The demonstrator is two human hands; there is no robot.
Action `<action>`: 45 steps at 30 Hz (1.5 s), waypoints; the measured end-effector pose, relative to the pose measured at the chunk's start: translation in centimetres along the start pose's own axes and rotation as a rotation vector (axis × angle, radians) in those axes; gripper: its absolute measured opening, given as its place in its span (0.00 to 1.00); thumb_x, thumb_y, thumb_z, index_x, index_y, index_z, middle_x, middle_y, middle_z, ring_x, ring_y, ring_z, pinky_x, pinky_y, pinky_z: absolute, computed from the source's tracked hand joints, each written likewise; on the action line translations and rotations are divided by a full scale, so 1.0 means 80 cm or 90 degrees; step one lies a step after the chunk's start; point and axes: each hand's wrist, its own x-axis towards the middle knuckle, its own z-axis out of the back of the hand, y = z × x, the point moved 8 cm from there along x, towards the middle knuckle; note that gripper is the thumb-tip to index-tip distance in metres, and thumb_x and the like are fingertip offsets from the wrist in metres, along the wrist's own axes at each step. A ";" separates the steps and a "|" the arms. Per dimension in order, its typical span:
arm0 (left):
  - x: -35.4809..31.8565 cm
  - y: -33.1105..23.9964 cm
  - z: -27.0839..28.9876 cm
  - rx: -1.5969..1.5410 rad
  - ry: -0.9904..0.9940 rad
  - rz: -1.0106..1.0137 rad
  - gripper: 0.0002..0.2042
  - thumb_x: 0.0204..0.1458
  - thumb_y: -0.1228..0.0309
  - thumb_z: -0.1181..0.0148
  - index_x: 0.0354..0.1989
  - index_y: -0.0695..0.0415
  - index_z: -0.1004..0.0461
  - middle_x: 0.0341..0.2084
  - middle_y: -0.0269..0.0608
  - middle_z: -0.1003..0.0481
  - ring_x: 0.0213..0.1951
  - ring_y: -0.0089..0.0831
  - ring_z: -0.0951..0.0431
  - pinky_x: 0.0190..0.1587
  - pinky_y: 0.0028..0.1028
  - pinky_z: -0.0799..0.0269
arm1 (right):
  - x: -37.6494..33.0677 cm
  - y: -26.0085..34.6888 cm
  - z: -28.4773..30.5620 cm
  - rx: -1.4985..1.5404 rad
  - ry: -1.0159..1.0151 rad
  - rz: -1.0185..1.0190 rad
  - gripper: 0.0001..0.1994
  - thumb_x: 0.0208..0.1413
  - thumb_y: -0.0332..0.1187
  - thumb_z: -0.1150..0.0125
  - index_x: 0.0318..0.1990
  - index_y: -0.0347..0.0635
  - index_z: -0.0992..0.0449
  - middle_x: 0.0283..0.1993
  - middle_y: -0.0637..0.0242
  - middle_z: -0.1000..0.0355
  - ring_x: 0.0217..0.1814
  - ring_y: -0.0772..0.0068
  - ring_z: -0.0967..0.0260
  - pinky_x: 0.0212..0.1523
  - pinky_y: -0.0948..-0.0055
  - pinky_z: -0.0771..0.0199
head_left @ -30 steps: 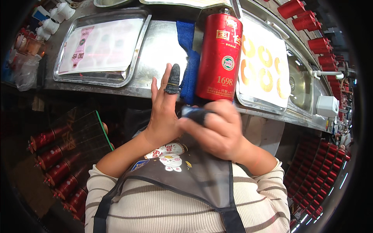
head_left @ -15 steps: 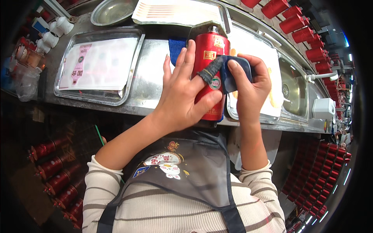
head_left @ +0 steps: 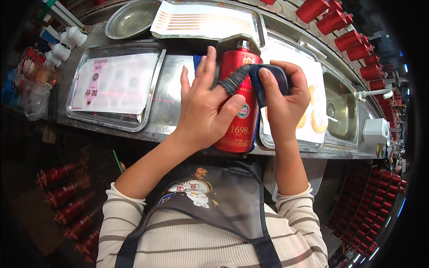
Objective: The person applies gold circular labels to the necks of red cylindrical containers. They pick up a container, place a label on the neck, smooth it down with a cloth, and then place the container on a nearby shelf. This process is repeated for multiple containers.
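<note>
A red bottle with gold print and a round green-and-white emblem lies on its back, its silver neck pointing away from me. My left hand is open over the bottle's left side, fingers spread. A dark wrapping covers its index finger, which reaches across the bottle to the edge of a dark blue flat pad. My right hand pinches this dark blue pad between thumb and fingers at the bottle's right side. A blue cloth shows partly under the bottle.
A metal tray with pink-and-white label sheets lies left. Behind are a steel bowl and a tray of striped strips. At right are a tray with gold label pieces, a sink and a white jug. Red bottles stand in racks.
My left hand's wrapped finger and thumb have drawn back slightly left and down, uncovering more of the bottle's lower print. My right hand keeps hold of the pad. The whole view has shifted slightly.
</note>
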 end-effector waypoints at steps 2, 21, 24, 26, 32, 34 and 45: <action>0.002 0.014 -0.003 -0.002 -0.015 0.040 0.21 0.62 0.52 0.46 0.50 0.54 0.18 0.72 0.71 0.50 0.71 0.64 0.45 0.68 0.69 0.66 | 0.017 -0.013 0.009 -0.042 -0.022 0.005 0.09 0.55 0.27 0.30 0.42 0.37 0.22 0.36 0.69 0.25 0.39 0.80 0.29 0.42 0.79 0.28; 0.014 -0.047 -0.004 0.113 0.070 -0.152 0.17 0.56 0.52 0.39 0.36 0.53 0.16 0.73 0.58 0.45 0.72 0.70 0.53 0.65 0.75 0.71 | -0.006 -0.004 0.053 -0.018 -0.034 0.032 0.08 0.57 0.24 0.31 0.42 0.34 0.23 0.38 0.71 0.25 0.38 0.84 0.29 0.38 0.83 0.27; -0.025 -0.031 0.000 0.062 0.132 -0.069 0.17 0.57 0.52 0.39 0.42 0.51 0.15 0.76 0.56 0.52 0.74 0.68 0.58 0.66 0.74 0.74 | 0.003 0.050 0.017 -0.093 0.030 0.254 0.09 0.55 0.22 0.30 0.42 0.36 0.21 0.36 0.66 0.23 0.36 0.78 0.27 0.37 0.80 0.28; -0.055 -0.005 0.008 -0.004 0.089 0.031 0.19 0.59 0.55 0.41 0.55 0.49 0.19 0.76 0.58 0.53 0.75 0.64 0.56 0.69 0.68 0.75 | 0.009 0.072 -0.008 -0.202 0.076 0.405 0.10 0.50 0.21 0.29 0.40 0.40 0.20 0.32 0.65 0.25 0.32 0.70 0.29 0.34 0.75 0.29; -0.127 0.028 0.037 -0.174 0.003 0.162 0.22 0.61 0.62 0.42 0.60 0.61 0.25 0.71 0.62 0.43 0.74 0.54 0.45 0.73 0.58 0.71 | -0.069 0.086 -0.014 -0.238 0.318 0.450 0.15 0.39 0.21 0.28 0.37 0.47 0.16 0.28 0.69 0.28 0.32 0.65 0.31 0.34 0.69 0.29; -0.132 0.021 0.041 -0.256 -0.009 0.169 0.23 0.61 0.65 0.41 0.63 0.62 0.28 0.68 0.58 0.35 0.72 0.47 0.39 0.74 0.54 0.68 | -0.129 0.094 0.006 -0.192 0.384 0.410 0.16 0.36 0.22 0.25 0.37 0.46 0.15 0.31 0.66 0.24 0.33 0.65 0.28 0.35 0.70 0.26; -0.098 -0.003 -0.028 -0.459 0.074 0.208 0.31 0.65 0.73 0.45 0.74 0.64 0.48 0.72 0.48 0.42 0.70 0.33 0.40 0.70 0.34 0.44 | -0.174 -0.041 0.079 0.057 -0.091 -0.255 0.09 0.59 0.27 0.30 0.42 0.36 0.24 0.37 0.71 0.24 0.35 0.85 0.31 0.39 0.82 0.28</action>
